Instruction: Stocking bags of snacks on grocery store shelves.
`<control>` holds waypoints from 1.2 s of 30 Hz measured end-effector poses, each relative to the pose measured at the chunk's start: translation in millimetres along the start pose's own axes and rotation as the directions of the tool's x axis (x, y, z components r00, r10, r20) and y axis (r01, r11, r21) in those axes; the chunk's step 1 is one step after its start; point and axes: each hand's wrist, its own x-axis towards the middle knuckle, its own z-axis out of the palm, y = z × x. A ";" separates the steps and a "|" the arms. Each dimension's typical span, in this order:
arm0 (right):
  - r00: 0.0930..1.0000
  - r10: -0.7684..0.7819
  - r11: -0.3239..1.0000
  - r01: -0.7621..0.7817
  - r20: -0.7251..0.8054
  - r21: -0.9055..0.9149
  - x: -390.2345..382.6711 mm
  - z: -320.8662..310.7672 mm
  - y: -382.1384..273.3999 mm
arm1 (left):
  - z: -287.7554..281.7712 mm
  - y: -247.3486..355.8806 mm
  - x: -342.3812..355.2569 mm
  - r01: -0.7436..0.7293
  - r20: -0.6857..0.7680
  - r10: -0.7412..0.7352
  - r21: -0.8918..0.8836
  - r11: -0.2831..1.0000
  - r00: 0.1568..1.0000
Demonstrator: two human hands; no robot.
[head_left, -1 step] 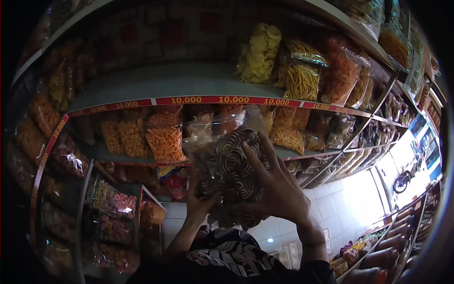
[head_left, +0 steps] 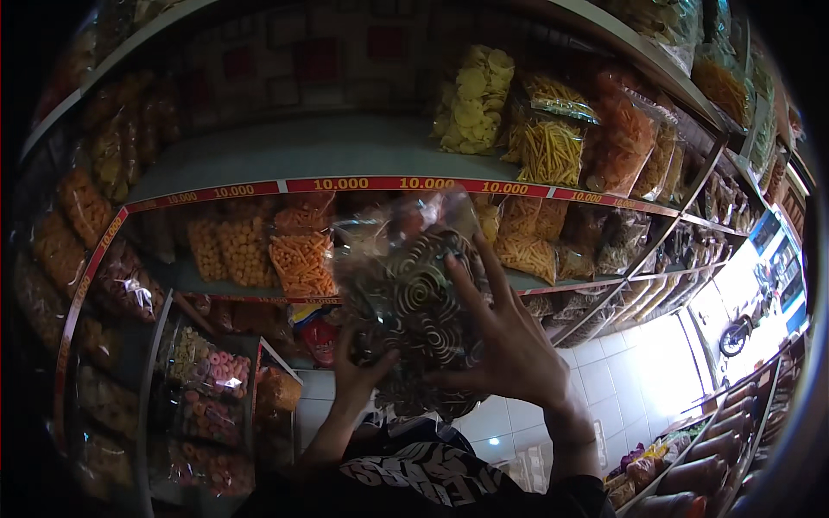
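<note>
A clear plastic bag of dark, spiral-patterned snacks is held up in front of the shelves, between my two hands. My left hand grips its lower left side, thumb across the front. On the right, my right hand clasps the bag's edge, with long fingers along its face and the thumb lower down. The bag's loose clear top reaches up to the red shelf strip. Its back, and the fingertips behind it, are hidden.
Behind the bag runs a grey shelf with a red label strip. Bagged yellow chips, yellow sticks and orange sticks stand around. Pink ring snacks sit lower left. Jars line the lower right; a motorbike stands outside.
The bag has tilted slightly in my hands, and the light on its plastic has shifted. Both hands keep their hold.
</note>
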 end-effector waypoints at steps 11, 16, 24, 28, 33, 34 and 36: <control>0.946 -0.245 0.843 0.317 -0.214 0.435 58.8 -56.7 9.5 | -30.4 181.6 34.3 -0.382 -0.165 0.367 -0.068 0.922 0.915; 0.919 -0.258 0.581 0.394 -0.298 0.713 96.2 -52.1 32.6 | -45.7 197.3 72.0 -0.459 -0.112 0.446 -0.164 0.873 0.888; 0.839 0.117 0.559 0.387 -0.531 0.733 178.9 4.3 41.3 | -117.2 201.2 122.7 -0.446 -0.199 0.405 -0.250 0.860 0.892; 0.640 -0.045 0.971 0.209 -0.767 0.117 239.4 27.1 74.3 | -161.4 204.5 140.5 -0.489 -0.233 0.445 -0.185 0.852 0.864; 0.643 0.028 0.999 0.018 -0.765 0.052 316.2 56.3 89.6 | -214.6 189.1 162.9 -0.472 -0.223 0.432 -0.183 0.862 0.874; 0.648 0.050 0.998 -0.003 -0.760 0.064 329.7 59.0 96.3 | -219.4 185.2 167.3 -0.451 -0.211 0.414 -0.181 0.874 0.886; 0.781 0.171 0.985 -0.156 -0.601 0.077 356.1 57.4 107.1 | -228.2 177.4 173.4 -0.402 -0.282 0.330 -0.251 0.881 0.901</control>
